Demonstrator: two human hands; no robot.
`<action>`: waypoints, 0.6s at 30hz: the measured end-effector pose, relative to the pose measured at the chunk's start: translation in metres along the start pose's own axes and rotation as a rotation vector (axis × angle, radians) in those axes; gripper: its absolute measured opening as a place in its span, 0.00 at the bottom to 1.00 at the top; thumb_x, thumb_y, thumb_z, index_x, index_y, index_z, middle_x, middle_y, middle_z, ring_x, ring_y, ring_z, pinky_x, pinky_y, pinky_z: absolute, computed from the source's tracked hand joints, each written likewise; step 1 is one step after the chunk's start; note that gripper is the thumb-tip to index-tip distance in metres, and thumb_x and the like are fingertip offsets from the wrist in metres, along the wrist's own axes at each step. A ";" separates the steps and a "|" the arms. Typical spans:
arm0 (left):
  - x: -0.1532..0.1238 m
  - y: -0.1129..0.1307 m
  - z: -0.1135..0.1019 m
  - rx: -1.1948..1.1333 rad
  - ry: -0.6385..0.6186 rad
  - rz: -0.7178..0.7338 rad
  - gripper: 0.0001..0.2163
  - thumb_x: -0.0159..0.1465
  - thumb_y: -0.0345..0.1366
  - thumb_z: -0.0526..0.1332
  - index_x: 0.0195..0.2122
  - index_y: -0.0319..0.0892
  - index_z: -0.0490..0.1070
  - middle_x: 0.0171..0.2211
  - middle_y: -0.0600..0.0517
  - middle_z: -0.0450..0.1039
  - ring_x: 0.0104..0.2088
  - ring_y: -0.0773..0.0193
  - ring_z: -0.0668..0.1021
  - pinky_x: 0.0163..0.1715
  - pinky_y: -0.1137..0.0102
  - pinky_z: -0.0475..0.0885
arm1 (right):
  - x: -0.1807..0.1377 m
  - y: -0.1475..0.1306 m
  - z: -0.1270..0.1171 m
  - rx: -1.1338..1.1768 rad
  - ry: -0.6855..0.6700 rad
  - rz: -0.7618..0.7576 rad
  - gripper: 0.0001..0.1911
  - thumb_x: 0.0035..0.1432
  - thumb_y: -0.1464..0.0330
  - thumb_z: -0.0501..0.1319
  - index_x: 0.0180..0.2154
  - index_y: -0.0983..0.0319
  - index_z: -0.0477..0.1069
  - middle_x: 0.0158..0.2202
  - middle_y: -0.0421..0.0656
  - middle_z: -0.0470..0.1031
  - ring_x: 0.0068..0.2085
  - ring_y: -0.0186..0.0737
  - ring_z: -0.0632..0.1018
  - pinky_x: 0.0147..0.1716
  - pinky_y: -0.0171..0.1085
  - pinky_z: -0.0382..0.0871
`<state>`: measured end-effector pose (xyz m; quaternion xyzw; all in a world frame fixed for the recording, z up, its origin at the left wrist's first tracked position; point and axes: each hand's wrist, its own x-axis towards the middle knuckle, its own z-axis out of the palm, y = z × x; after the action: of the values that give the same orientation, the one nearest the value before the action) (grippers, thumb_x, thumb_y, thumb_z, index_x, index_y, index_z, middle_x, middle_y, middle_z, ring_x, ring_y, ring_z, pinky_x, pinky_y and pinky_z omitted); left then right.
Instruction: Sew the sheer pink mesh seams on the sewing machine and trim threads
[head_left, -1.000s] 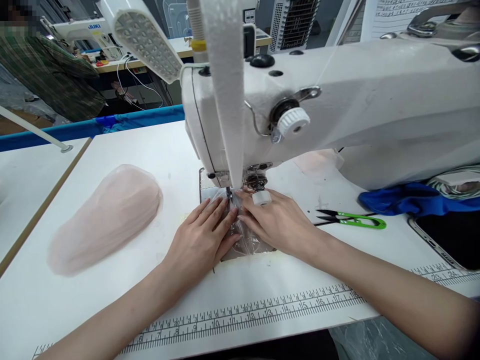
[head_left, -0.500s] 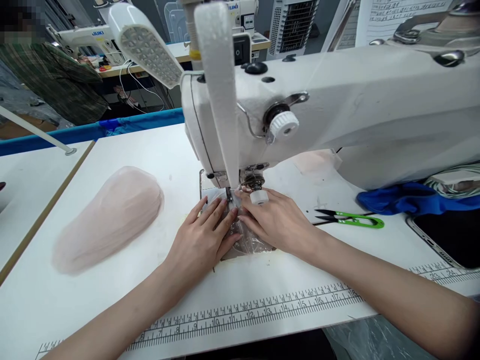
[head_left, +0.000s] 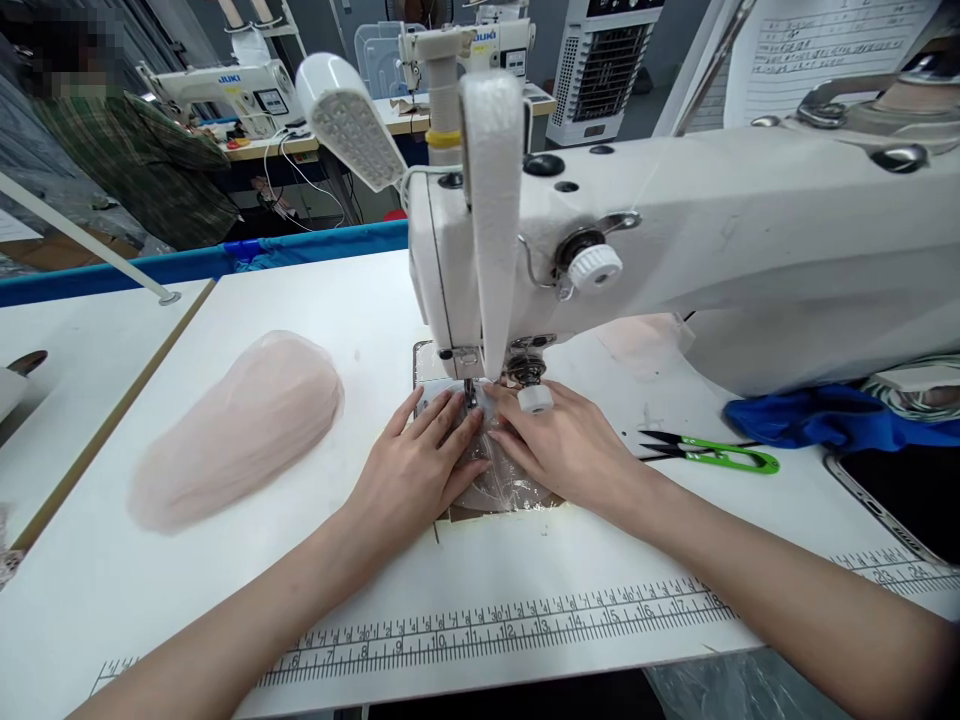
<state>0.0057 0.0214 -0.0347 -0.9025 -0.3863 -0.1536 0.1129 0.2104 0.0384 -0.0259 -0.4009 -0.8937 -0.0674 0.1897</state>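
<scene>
My left hand point(head_left: 415, 447) lies flat with fingers spread, its fingertips just left of the presser foot point(head_left: 470, 393). Across from it, my right hand point(head_left: 574, 440) rests palm down, thumb and index finger stretched toward the foot; its other fingers are partly hidden behind the white knob point(head_left: 535, 399). A thin, pale see-through piece of cloth point(head_left: 489, 408) seems to lie under both sets of fingertips, mostly covered. Beneath it is the sewing machine's bed plate point(head_left: 510, 492), covered with shiny clear film. The white sewing machine point(head_left: 675, 235) stands over both hands.
A stack of sheer pink fabric pieces point(head_left: 244, 430) lies left. Green thread snips point(head_left: 720, 455), blue cloth point(head_left: 817, 415) and a phone point(head_left: 907, 490) are at right. A printed ruler point(head_left: 472, 640) runs along the front edge. Beyond the table, a person in plaid point(head_left: 142, 170) sits near another machine.
The camera view has shifted, so the machine and table appear slightly farther right and more of the background shows. Both hands keep nearly the same place beside the presser foot.
</scene>
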 end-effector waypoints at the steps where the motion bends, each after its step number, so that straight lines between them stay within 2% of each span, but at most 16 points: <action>1: 0.000 0.000 0.000 -0.003 -0.004 -0.001 0.20 0.69 0.43 0.52 0.56 0.35 0.68 0.56 0.41 0.70 0.58 0.52 0.70 0.61 0.52 0.61 | 0.000 0.000 0.000 -0.005 0.005 -0.001 0.11 0.64 0.69 0.55 0.44 0.67 0.72 0.40 0.52 0.79 0.50 0.49 0.75 0.46 0.45 0.71; 5: -0.003 -0.002 -0.006 -0.020 0.033 0.021 0.21 0.68 0.44 0.53 0.56 0.35 0.67 0.55 0.40 0.71 0.58 0.53 0.71 0.61 0.51 0.60 | -0.003 0.000 0.000 0.034 0.055 -0.056 0.11 0.64 0.72 0.54 0.46 0.67 0.71 0.43 0.51 0.78 0.49 0.46 0.76 0.50 0.45 0.68; 8: -0.006 -0.003 -0.015 -0.071 0.055 0.133 0.27 0.65 0.52 0.54 0.53 0.34 0.70 0.52 0.40 0.74 0.54 0.51 0.74 0.61 0.50 0.62 | -0.008 -0.001 -0.007 0.110 0.099 -0.159 0.11 0.64 0.74 0.52 0.42 0.65 0.73 0.43 0.47 0.79 0.42 0.40 0.77 0.46 0.40 0.69; 10: -0.007 -0.004 -0.020 -0.082 0.064 0.207 0.29 0.63 0.55 0.56 0.51 0.32 0.72 0.49 0.40 0.76 0.51 0.51 0.77 0.58 0.52 0.66 | -0.011 -0.002 -0.013 0.166 0.071 -0.208 0.10 0.65 0.68 0.54 0.39 0.64 0.74 0.42 0.46 0.79 0.39 0.39 0.77 0.43 0.39 0.70; 11: -0.007 -0.005 -0.020 -0.068 0.080 0.230 0.26 0.63 0.53 0.57 0.49 0.32 0.72 0.47 0.41 0.77 0.49 0.52 0.78 0.56 0.53 0.69 | -0.012 -0.002 -0.016 0.188 0.041 -0.224 0.13 0.64 0.62 0.56 0.40 0.65 0.74 0.41 0.47 0.79 0.39 0.40 0.77 0.42 0.40 0.70; 13: -0.007 -0.005 -0.020 -0.019 0.133 0.255 0.17 0.65 0.41 0.59 0.47 0.32 0.73 0.45 0.42 0.78 0.47 0.55 0.79 0.53 0.57 0.72 | -0.013 -0.002 -0.020 0.201 -0.015 -0.236 0.25 0.59 0.51 0.58 0.43 0.67 0.73 0.43 0.49 0.78 0.40 0.45 0.77 0.42 0.44 0.71; 14: -0.007 -0.005 -0.018 0.003 0.158 0.262 0.13 0.65 0.35 0.59 0.46 0.32 0.73 0.45 0.43 0.78 0.46 0.56 0.79 0.52 0.59 0.73 | -0.014 -0.003 -0.020 0.185 -0.026 -0.231 0.28 0.58 0.49 0.59 0.46 0.68 0.73 0.44 0.50 0.77 0.41 0.46 0.76 0.43 0.45 0.71; 16: -0.007 -0.004 -0.016 0.019 0.182 0.260 0.11 0.64 0.28 0.58 0.46 0.33 0.73 0.45 0.44 0.78 0.46 0.58 0.80 0.51 0.61 0.74 | -0.014 -0.003 -0.019 0.119 0.004 -0.215 0.22 0.61 0.57 0.59 0.48 0.69 0.72 0.47 0.51 0.77 0.41 0.46 0.77 0.42 0.44 0.72; 18: -0.007 -0.003 -0.015 0.013 0.172 0.232 0.12 0.64 0.27 0.58 0.48 0.32 0.72 0.48 0.42 0.77 0.49 0.56 0.78 0.51 0.60 0.74 | -0.014 -0.004 -0.016 0.063 0.080 -0.238 0.12 0.62 0.70 0.57 0.45 0.68 0.74 0.46 0.48 0.78 0.41 0.43 0.78 0.42 0.42 0.73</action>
<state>-0.0042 0.0139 -0.0235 -0.9238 -0.2694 -0.2137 0.1683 0.2205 0.0224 -0.0168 -0.2827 -0.9284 -0.0772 0.2286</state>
